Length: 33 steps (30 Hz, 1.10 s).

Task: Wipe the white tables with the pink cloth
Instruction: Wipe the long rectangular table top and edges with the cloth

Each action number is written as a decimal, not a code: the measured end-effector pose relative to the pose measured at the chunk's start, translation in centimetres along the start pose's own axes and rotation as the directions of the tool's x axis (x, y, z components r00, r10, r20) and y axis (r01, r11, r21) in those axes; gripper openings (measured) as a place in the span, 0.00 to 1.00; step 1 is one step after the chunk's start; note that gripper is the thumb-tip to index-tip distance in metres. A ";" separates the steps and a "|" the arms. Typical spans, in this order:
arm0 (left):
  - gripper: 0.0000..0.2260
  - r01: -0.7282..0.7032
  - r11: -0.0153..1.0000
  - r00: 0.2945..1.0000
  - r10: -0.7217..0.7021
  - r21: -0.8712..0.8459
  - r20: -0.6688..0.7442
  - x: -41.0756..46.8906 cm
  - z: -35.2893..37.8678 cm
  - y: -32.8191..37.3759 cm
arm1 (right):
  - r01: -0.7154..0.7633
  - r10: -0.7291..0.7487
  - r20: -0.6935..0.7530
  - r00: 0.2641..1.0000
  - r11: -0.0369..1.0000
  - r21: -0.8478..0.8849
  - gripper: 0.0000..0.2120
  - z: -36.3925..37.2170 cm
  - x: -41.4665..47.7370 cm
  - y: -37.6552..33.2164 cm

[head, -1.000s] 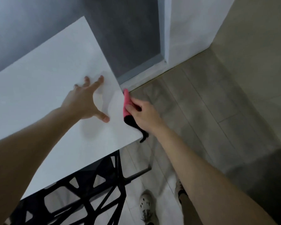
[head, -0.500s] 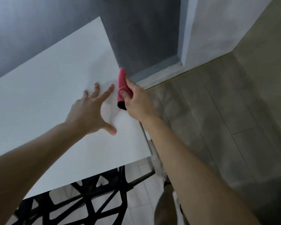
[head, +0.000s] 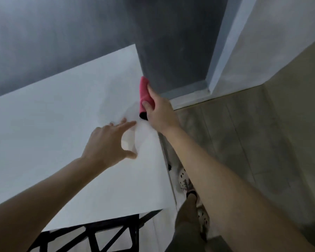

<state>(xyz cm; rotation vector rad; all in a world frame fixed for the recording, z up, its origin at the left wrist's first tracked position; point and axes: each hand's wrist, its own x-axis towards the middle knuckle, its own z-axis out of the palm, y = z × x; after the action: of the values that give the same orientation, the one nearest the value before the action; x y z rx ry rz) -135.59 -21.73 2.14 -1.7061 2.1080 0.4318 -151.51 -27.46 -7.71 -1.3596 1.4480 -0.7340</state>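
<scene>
Listing by size, we enter the room first. We count one wall (head: 62,42), dark grey and mottled, filling the far side. At the right we enter a floor (head: 253,142) of pale grey-beige tiles with thin joints. A whitish pillar (head: 280,42) stands out from the wall at upper right. A light skirting (head: 189,96) runs along the wall's foot beside it.

Next we enter the table (head: 44,142). Its top is white, flat and matt, its far edge is against the wall, and its right edge runs toward us. Faint grey smears show near the far right corner. Under the near edge we note a black frame (head: 91,235) of crossing struts.

The left hand (head: 107,140) is over the top near the right edge. Its fingers are straight and spread, its thumb is out, and it holds nothing. It is blurred, so we cannot tell whether the palm touches.

The right hand (head: 160,113) is at the table's right edge, gripping the cloth (head: 144,93) with the thumb on top.

The cloth is pink with a dark near end, folded into a narrow pad. It lies along the right edge, just short of the far corner.

Last we enter pale speckled shoes (head: 185,180) on the floor just beside the table.
</scene>
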 end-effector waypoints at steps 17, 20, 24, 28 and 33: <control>0.72 0.172 0.983 0.982 -0.166 -0.064 0.088 10.5 -4.0 -4.5 | 0.081 -0.080 0.019 0.997 0.996 -0.023 0.35 -0.3 1.0 -0.1; 0.72 0.177 0.983 0.982 -0.172 -0.059 0.076 10.5 -3.9 -4.6 | 0.107 -0.106 0.073 0.992 0.994 -0.019 0.35 -1.1 -2.5 0.0; 0.72 0.186 0.981 0.981 -0.181 -0.061 0.069 10.6 -3.4 -5.0 | 0.074 -0.075 -0.016 0.997 0.996 -0.050 0.36 -0.5 11.9 -2.8; 0.72 0.177 0.983 0.983 -0.173 -0.057 0.062 10.5 -3.2 -5.1 | 0.081 -0.084 -0.059 0.995 0.996 -0.042 0.34 0.3 14.3 -3.0; 0.72 0.192 0.980 0.980 -0.188 -0.048 0.069 10.3 -3.4 -4.9 | 0.218 -0.218 0.006 0.976 0.975 -0.050 0.31 -0.5 7.0 -0.5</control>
<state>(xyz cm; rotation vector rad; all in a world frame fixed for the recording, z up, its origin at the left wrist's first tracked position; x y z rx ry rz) -133.04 -33.20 0.19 -1.8777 1.8824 0.4838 -151.04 -34.44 -8.81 -1.5748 1.3367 -0.8417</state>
